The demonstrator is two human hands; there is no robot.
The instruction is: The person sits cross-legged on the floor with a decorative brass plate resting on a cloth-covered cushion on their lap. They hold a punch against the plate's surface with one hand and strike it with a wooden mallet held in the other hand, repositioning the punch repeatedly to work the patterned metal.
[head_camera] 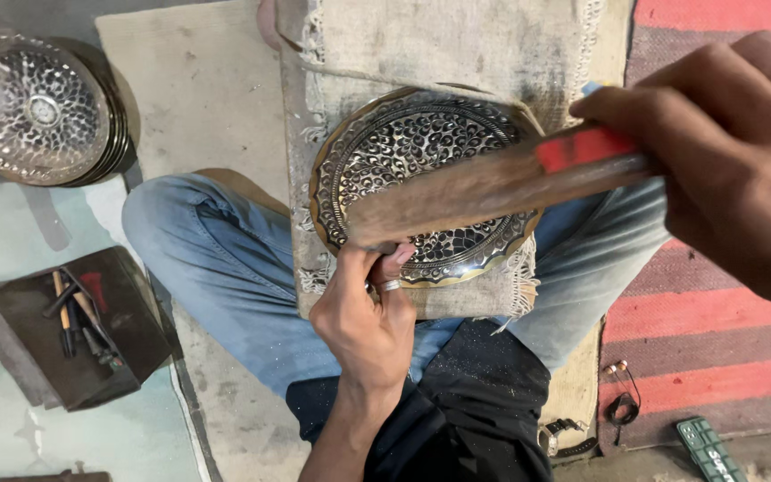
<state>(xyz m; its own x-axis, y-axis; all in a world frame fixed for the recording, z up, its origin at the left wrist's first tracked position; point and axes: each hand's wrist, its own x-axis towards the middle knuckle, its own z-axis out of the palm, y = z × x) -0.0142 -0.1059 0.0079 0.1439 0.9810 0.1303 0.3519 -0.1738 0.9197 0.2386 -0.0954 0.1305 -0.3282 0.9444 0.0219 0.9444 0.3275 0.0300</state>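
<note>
While hands (368,321) grip, mallet (493,183) raised

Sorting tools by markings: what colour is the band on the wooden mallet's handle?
Red, on the wooden mallet, seen in the head view.

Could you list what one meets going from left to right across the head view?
Stack of embossed metal bowls → dark tray of small tools → left hand → engraved round plate → right hand, gripping a wooden mallet with a red band.
</note>
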